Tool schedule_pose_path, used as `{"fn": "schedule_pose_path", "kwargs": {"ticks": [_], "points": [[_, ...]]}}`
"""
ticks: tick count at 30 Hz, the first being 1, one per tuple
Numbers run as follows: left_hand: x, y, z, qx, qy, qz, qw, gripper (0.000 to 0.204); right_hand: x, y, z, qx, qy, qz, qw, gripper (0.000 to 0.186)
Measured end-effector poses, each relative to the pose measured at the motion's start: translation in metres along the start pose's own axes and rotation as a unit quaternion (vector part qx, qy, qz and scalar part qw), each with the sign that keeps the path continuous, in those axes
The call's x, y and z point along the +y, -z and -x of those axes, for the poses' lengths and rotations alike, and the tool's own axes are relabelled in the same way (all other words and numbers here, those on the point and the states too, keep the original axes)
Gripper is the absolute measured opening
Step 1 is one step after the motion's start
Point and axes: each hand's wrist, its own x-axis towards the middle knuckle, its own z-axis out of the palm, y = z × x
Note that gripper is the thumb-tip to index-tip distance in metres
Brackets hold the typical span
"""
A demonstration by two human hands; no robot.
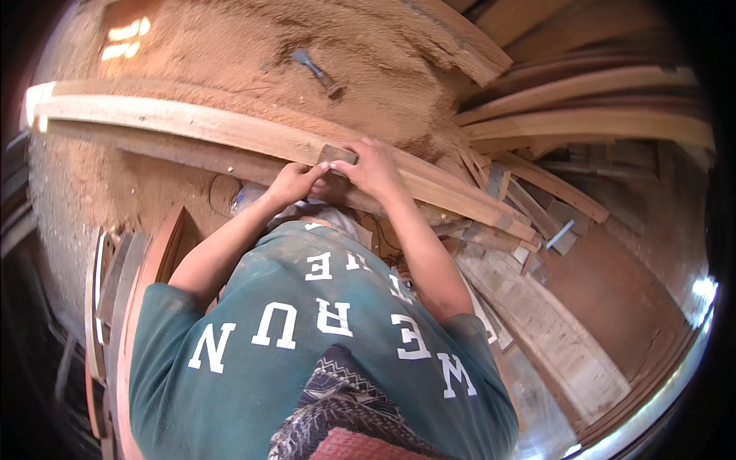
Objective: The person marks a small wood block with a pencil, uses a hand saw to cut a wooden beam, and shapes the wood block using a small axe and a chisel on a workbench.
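Note:
A long pale wooden beam [192, 120] runs across in front of me, from the far left down to the right. On its top sits a small brown block [337, 154], possibly of wood. My right hand [373, 170] wraps round the block's right end, its fingers reaching over the far side and the thumb on the near side. Closed at the block's near left corner is my left hand [296, 182], its thumb meeting the right thumb. The fingers of the left hand are partly hidden below the beam's near edge.
Sawdust [230, 46] covers the surface beyond the beam. A tool with a grey-blue metal end and short wooden handle [317, 73] lies there. Stacked boards [590, 126] stand at the right, with offcuts [529, 199] below them. More planks [115, 284] lean at my left.

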Motion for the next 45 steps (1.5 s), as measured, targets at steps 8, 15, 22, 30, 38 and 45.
{"fn": "schedule_pose_path", "kwargs": {"ticks": [8, 15, 22, 30, 38, 45], "points": [[0.074, -0.055, 0.071, 0.115, -0.436, -0.424, 0.785, 0.022, 0.083, 0.016, 0.097, 0.388, -0.059, -0.121, 0.912, 0.034], [0.087, -0.121, 0.033, 0.073, -0.471, -0.562, 0.676, 0.051, 0.249, -0.005, 0.198, 0.569, -0.273, -0.217, 0.745, 0.041], [0.075, -0.108, 0.035, 0.151, -0.406, -0.653, 0.621, 0.092, 0.299, 0.009, 0.238, 0.582, -0.347, -0.185, 0.712, 0.065], [0.076, -0.05, 0.028, 0.137, -0.335, -0.718, 0.595, 0.069, 0.355, 0.146, 0.245, 0.28, -0.329, 0.181, 0.884, 0.068], [0.057, -0.054, 0.011, 0.173, -0.38, -0.69, 0.591, 0.042, 0.369, 0.171, 0.237, 0.209, -0.201, 0.285, 0.914, 0.044], [0.062, -0.061, 0.024, 0.181, -0.386, -0.67, 0.608, 0.04, 0.385, 0.168, 0.239, 0.139, -0.164, 0.327, 0.92, 0.052]]}}
